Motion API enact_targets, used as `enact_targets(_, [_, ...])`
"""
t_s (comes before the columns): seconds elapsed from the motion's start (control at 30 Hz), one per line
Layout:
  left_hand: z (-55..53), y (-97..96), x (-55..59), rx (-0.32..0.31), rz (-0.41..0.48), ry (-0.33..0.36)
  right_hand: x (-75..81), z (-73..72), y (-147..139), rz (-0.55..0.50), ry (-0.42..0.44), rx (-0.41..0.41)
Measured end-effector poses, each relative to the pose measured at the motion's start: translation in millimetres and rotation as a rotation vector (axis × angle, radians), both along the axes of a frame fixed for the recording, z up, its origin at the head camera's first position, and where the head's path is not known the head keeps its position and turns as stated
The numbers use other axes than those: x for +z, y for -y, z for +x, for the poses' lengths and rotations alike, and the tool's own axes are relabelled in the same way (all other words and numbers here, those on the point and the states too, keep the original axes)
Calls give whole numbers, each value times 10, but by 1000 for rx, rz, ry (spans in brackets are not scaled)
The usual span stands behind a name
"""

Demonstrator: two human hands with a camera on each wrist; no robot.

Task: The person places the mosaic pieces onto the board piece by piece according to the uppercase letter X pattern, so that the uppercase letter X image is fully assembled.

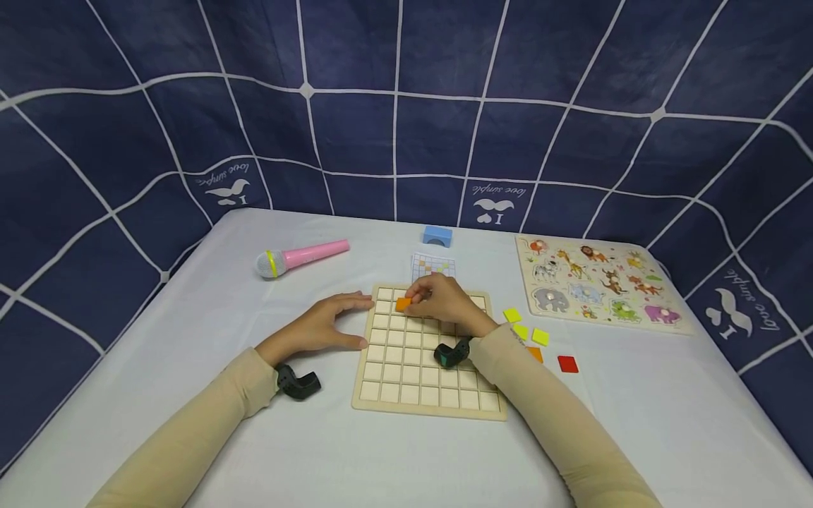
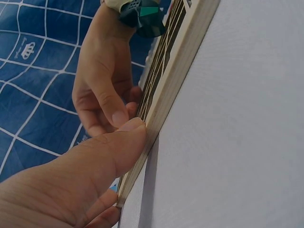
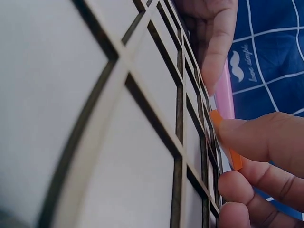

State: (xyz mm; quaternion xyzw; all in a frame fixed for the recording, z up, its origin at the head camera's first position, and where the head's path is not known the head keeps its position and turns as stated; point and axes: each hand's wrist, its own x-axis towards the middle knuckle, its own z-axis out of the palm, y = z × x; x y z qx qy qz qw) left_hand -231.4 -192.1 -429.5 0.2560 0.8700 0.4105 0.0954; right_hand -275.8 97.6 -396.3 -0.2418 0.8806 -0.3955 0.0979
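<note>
A wooden grid board (image 1: 406, 407) with rows of square recesses lies on the table in front of me. Over its far-left part, my right hand (image 1: 447, 305) pinches an orange square tile (image 1: 403, 305) between thumb and fingers. In the right wrist view the tile (image 3: 236, 160) is tilted close to the grid; whether it touches a recess I cannot tell. My left hand (image 1: 322, 324) rests at the board's left edge, thumb and fingers extended and spread. The left wrist view shows its thumb (image 2: 114, 147) against the wooden rim.
Right of the board lie several yellow tiles (image 1: 540, 336), an orange tile (image 1: 536, 353) and a red tile (image 1: 568, 364). Behind it are a printed grid card (image 1: 422, 262) and a blue arch block (image 1: 437, 236). A pink toy microphone (image 1: 311, 255) lies left, an animal puzzle (image 1: 606, 321) right.
</note>
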Motion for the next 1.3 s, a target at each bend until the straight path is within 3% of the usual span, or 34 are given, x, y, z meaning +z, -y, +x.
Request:
enact_targets(0.23, [-9, 4, -23, -6, 4, -34, 0, -15, 48, 50, -13, 16])
enact_targets(0.93, [-12, 1, -11, -7, 4, -32, 24, -26, 69, 98, 1, 45])
enact_targets(1.3, [-14, -1, -12, -2, 2, -27, 45, 65, -95, 23, -9, 92])
